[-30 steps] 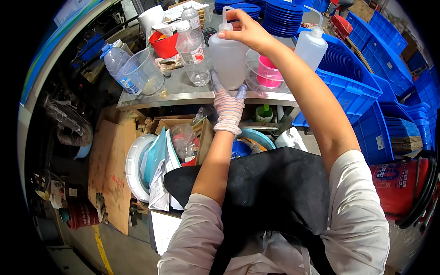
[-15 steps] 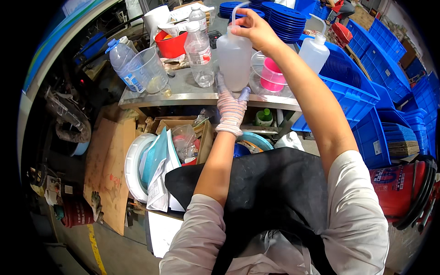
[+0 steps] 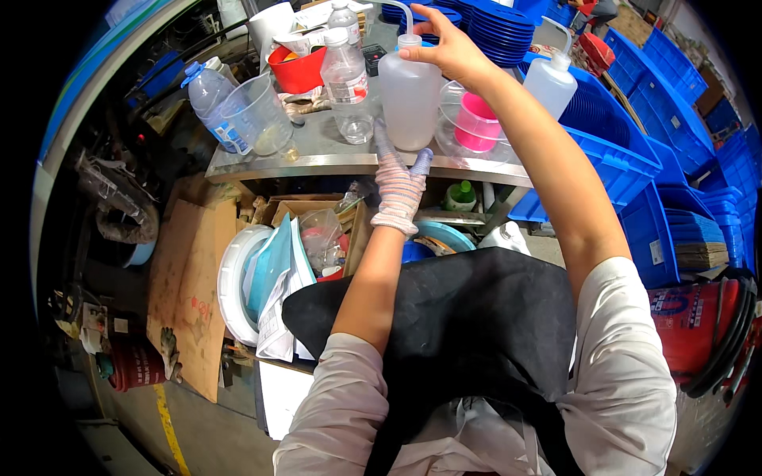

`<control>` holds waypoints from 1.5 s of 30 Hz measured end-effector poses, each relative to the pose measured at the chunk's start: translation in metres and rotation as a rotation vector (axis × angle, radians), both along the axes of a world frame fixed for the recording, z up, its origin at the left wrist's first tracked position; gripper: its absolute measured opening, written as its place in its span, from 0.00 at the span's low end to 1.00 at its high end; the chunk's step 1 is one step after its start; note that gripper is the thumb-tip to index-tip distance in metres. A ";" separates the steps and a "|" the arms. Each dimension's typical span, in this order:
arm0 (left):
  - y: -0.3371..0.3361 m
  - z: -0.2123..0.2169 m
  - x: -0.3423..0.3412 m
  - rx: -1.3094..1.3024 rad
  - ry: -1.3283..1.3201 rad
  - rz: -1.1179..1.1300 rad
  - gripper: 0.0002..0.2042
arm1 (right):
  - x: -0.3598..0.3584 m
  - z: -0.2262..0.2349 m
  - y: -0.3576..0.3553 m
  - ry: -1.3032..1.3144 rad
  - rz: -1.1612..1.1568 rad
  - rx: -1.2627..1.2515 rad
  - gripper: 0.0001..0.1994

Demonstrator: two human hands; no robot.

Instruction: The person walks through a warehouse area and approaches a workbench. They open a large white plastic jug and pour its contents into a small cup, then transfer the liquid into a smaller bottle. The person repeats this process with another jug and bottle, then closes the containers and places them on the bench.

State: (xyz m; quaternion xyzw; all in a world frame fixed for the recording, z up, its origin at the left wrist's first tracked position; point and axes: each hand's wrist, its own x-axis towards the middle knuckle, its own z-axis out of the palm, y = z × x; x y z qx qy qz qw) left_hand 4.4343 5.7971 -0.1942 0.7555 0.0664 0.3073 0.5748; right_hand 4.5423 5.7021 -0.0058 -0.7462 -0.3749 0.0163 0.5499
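Translucent plastic wash bottle (image 3: 409, 99) steadied on a steel bench (image 3: 317, 151).
Bare right hand (image 3: 444, 49) pinches its cap; knit-gloved left hand (image 3: 398, 184) cups the base, fingers spread.

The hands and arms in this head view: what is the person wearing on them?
The left hand wears a knitted work glove, pale with pink and blue flecks and bluish fingertips, ending in a ribbed cuff at the wrist. The right hand is bare. Both forearms are bare; short light-coloured sleeves cover the upper arms, beside a black apron.
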 end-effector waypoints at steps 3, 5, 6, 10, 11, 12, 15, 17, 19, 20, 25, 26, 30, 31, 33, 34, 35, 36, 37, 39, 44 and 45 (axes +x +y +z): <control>-0.005 0.000 0.006 -0.048 -0.032 -0.042 0.48 | 0.018 -0.001 0.000 -0.038 0.057 0.017 0.42; -0.005 0.005 0.001 -0.077 0.017 -0.051 0.48 | 0.024 -0.008 -0.001 -0.080 0.044 0.077 0.40; -0.003 0.007 -0.002 -0.072 0.050 -0.051 0.49 | 0.018 -0.009 0.003 -0.096 0.047 0.105 0.38; 0.002 -0.006 0.006 -0.006 -0.076 -0.027 0.49 | 0.029 -0.007 0.006 -0.083 -0.057 -0.015 0.32; -0.003 0.003 0.002 -0.052 0.036 -0.059 0.49 | 0.041 -0.013 -0.001 -0.002 0.031 0.047 0.33; -0.003 0.016 -0.009 -0.095 0.147 -0.084 0.49 | 0.038 -0.009 -0.004 0.019 0.119 0.064 0.34; 0.002 0.006 -0.010 0.035 0.037 -0.005 0.48 | 0.024 -0.008 0.004 -0.146 -0.053 -0.029 0.33; 0.003 0.004 -0.008 -0.020 0.028 -0.039 0.48 | 0.027 -0.007 0.006 -0.180 -0.118 -0.146 0.33; 0.001 0.003 -0.005 -0.054 -0.002 -0.068 0.48 | 0.039 -0.001 0.000 -0.149 -0.037 -0.052 0.32; 0.001 0.001 -0.005 -0.059 -0.024 -0.074 0.47 | 0.039 0.002 -0.002 -0.133 0.002 -0.003 0.32; 0.006 -0.017 0.004 -0.200 -0.296 -0.156 0.43 | 0.037 0.026 -0.002 0.051 0.148 0.330 0.22; 0.000 -0.012 0.005 -0.134 -0.382 -0.053 0.38 | 0.041 0.029 -0.001 -0.084 0.002 0.395 0.18; -0.001 0.001 -0.006 -0.215 -0.378 -0.010 0.30 | 0.028 0.066 -0.005 -0.216 0.027 0.476 0.12; 0.000 0.002 -0.008 -0.229 -0.372 0.005 0.30 | 0.010 0.080 -0.006 -0.225 -0.068 0.487 0.11; 0.002 0.000 -0.008 -0.235 -0.396 0.020 0.29 | 0.015 0.092 -0.009 -0.266 -0.028 0.477 0.14; 0.002 -0.001 -0.009 -0.268 -0.380 0.008 0.29 | 0.016 0.095 -0.010 -0.294 -0.057 0.476 0.16; 0.000 0.001 -0.009 -0.306 -0.373 -0.011 0.29 | 0.019 0.099 -0.014 -0.312 -0.094 0.502 0.17; -0.001 0.004 -0.009 -0.343 -0.365 -0.029 0.29 | 0.022 0.104 -0.019 -0.330 -0.130 0.528 0.18; -0.003 0.005 -0.010 -0.334 -0.363 -0.036 0.29 | 0.024 0.108 -0.024 -0.331 -0.119 0.514 0.19; 0.000 0.002 -0.009 -0.346 -0.383 -0.026 0.29 | 0.016 0.116 -0.026 -0.358 -0.104 0.550 0.19; 0.003 -0.004 -0.005 -0.380 -0.369 -0.033 0.29 | 0.011 0.117 -0.029 -0.332 -0.103 0.512 0.17; 0.004 -0.006 -0.004 -0.353 -0.372 -0.019 0.29 | 0.010 0.117 -0.033 -0.335 -0.096 0.550 0.16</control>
